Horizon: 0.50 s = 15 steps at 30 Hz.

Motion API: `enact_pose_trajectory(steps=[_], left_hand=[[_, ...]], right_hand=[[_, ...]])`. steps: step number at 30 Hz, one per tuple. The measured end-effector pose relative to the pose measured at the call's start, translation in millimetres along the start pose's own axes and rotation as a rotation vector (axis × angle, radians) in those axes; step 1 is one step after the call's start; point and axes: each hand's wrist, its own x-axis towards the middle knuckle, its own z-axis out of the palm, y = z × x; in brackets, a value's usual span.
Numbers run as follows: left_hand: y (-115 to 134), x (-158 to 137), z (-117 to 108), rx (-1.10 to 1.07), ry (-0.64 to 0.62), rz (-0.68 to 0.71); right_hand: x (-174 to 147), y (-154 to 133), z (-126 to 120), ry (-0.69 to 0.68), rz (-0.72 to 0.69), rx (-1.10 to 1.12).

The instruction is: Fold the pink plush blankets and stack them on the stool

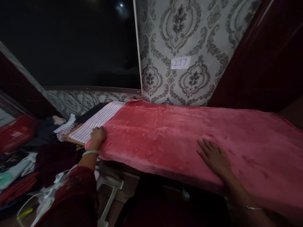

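A plush pink-red blanket [151, 135] lies spread over a long surface, with a few shallow wrinkles in its pile. At its left end shows a striped cloth [100, 121] in white, pink and grey. My left hand [98, 135] is at the border between the two, its fingers bent and closed on the blanket's left edge; the fingertips are partly hidden. My right hand [215, 157] lies flat on the blanket toward the right, palm down, with its fingers apart.
A dark television screen [78, 44] hangs on the patterned wall [163, 37], beside a paper label [180, 62] reading 277. Piled clothes [21, 186] and a red box [17, 132] crowd the left. A white plastic frame [110, 195] stands below the near edge.
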Motion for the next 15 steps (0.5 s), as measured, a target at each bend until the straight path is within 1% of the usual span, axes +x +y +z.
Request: enact_pose_trajectory(steps=[2,6,11,15], left_hand=[[-2,-3,-4,0.002,0.013,-0.003],[-5,1,-12,-0.036,-0.017,-0.017],[1,19,-16,-0.124,-0.033,-0.055],[12,40,-15,-0.209,-0.042,-0.065]], right_hand=[[1,-2,-3,-0.003,0.000,0.007],[1,-5,-7,-0.016,0.012,0.020],[1,-8,-9,-0.005,0.021,0.036],[5,-1,-9,0.005,0.018,0.103]])
